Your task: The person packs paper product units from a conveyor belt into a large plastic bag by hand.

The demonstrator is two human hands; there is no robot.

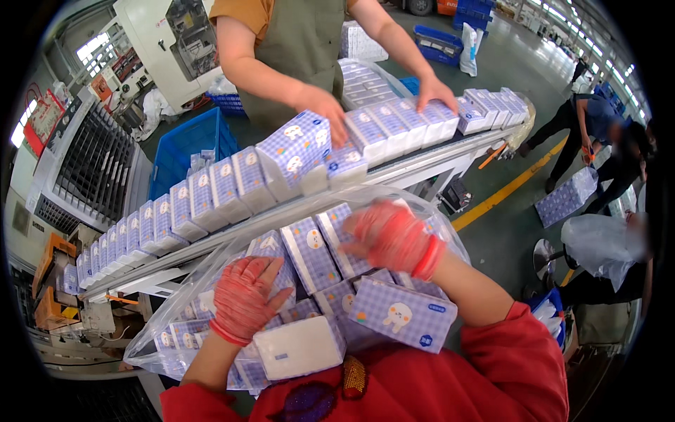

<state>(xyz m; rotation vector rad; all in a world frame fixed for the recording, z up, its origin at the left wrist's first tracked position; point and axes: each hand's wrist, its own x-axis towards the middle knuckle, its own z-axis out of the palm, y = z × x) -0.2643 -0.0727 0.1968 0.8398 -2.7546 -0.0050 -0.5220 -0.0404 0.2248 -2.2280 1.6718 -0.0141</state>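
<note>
purple-checked packs are sitting close together inside a clear plastic bag, just in front of the person's red top. the left hand, in a red glove, is resting on packs toward the bag's left side, its grip spreading with the fingers apart. the right hand, gloved alike and blurred, is reaching over packs on the other side; whether its grip is pinching anything, i cannot tell. a rabbit-faced pack is lying tilted across others below the right hand, and a white-sided pack is lying below the left. beyond the bag, a long row of similar packs is standing on a conveyor, where a co-worker in an olive apron is keeping both hands at the row. a blue crate is sitting behind it.
</note>
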